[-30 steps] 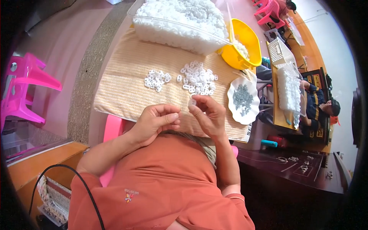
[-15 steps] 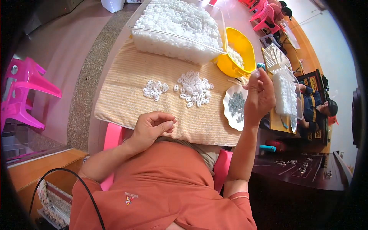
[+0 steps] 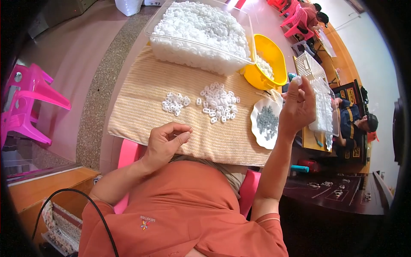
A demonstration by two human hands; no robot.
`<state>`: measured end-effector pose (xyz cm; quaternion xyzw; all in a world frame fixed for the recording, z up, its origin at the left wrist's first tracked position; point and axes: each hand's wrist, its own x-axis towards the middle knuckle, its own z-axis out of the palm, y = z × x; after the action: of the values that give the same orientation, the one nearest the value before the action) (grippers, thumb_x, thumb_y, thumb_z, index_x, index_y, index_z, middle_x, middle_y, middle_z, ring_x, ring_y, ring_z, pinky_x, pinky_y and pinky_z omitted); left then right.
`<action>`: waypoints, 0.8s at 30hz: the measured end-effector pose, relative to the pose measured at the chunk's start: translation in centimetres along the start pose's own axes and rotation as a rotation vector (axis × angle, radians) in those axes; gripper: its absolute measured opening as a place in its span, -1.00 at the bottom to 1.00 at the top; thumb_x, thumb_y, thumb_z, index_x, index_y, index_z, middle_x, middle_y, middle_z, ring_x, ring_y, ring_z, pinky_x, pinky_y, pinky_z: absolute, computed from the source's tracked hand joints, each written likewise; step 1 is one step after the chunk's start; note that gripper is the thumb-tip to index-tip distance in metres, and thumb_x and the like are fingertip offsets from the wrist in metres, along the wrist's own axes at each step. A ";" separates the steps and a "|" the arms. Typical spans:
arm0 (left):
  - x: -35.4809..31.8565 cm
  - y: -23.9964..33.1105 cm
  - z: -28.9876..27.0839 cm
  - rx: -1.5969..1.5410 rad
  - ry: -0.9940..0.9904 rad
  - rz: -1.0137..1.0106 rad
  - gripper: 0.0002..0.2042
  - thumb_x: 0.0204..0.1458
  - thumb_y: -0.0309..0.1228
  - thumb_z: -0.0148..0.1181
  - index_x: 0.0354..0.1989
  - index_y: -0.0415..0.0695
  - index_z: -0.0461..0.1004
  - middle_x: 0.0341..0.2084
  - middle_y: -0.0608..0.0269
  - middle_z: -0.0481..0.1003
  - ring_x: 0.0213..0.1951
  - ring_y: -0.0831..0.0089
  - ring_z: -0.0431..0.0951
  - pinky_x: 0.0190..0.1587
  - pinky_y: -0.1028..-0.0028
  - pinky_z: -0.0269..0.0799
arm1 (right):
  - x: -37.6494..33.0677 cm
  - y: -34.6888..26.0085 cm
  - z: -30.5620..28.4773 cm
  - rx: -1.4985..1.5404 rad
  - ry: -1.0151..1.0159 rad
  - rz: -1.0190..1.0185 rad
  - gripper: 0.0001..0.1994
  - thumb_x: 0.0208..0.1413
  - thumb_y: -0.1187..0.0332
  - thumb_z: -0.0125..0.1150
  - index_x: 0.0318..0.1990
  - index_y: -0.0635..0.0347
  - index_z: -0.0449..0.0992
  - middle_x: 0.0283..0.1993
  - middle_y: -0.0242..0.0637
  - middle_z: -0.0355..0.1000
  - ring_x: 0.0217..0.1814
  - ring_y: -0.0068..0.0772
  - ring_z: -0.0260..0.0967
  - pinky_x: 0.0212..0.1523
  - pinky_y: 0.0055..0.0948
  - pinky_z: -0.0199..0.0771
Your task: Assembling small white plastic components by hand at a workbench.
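Observation:
My right hand (image 3: 299,107) is raised beyond the table's right edge, thumb and fingers pinched on a small white plastic piece (image 3: 298,79). Low over the near edge of the cloth is my left hand (image 3: 165,143). Its fingers curl loosely, thumb and forefinger tips a little apart, and nothing shows between them. Two piles of white oval pieces with two dark holes lie on the striped cloth (image 3: 141,98): a smaller pile (image 3: 175,103) and a larger pile (image 3: 217,103). To their right, a white scalloped dish (image 3: 255,128) holds small grey bits.
A clear bin (image 3: 197,53) heaped with white pieces stands at the back, beside a yellow basket (image 3: 280,64). Rightward are a perforated white basket (image 3: 309,64), a clear tub (image 3: 336,115) and a seated person (image 3: 353,115). Pink stools (image 3: 32,98) stand at left.
My right hand has moved slightly right, still pinching the white piece. The left hand has shifted a little left, and its thumb and forefinger have parted slightly.

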<state>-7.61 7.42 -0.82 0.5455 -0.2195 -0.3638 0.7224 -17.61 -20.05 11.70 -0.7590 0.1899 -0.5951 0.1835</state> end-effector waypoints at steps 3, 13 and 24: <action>0.0 -0.3 -0.1 0.000 -0.004 -0.016 -0.84 0.10 -0.50 0.23 -0.16 -0.24 0.54 -0.37 0.39 0.55 -0.38 0.75 0.46 -0.39 0.70 0.37 | -0.7 -0.3 0.0 -0.009 -0.012 0.010 -0.76 0.15 0.43 0.26 -0.04 0.28 0.52 -0.49 -0.36 0.48 -0.54 -0.72 0.38 -0.52 -0.73 0.39; -0.1 -0.5 0.1 0.100 0.005 0.068 -0.85 0.09 -0.54 0.22 -0.17 -0.23 0.54 -0.35 0.37 0.54 -0.33 0.70 0.48 -0.30 0.67 0.41 | 0.1 1.1 -0.5 -0.139 0.033 -0.109 -0.75 0.15 0.38 0.27 -0.06 0.31 0.52 -0.51 -0.35 0.48 -0.56 -0.73 0.35 -0.53 -0.74 0.37; 1.0 1.2 -1.4 0.481 0.118 0.266 -0.83 -0.01 -0.60 0.25 -0.22 -0.27 0.52 -0.36 0.21 0.50 -0.34 0.55 0.52 -0.31 0.57 0.45 | 1.4 7.3 1.0 -0.190 -0.281 0.173 -0.72 0.06 0.37 0.32 -0.09 0.34 0.56 -0.30 -0.23 0.55 -0.45 -0.56 0.43 -0.39 -0.56 0.44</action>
<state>-5.60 7.67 -0.15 0.6880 -0.3270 -0.1710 0.6249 -16.81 -26.98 8.90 -0.8293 0.2825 -0.4447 0.1862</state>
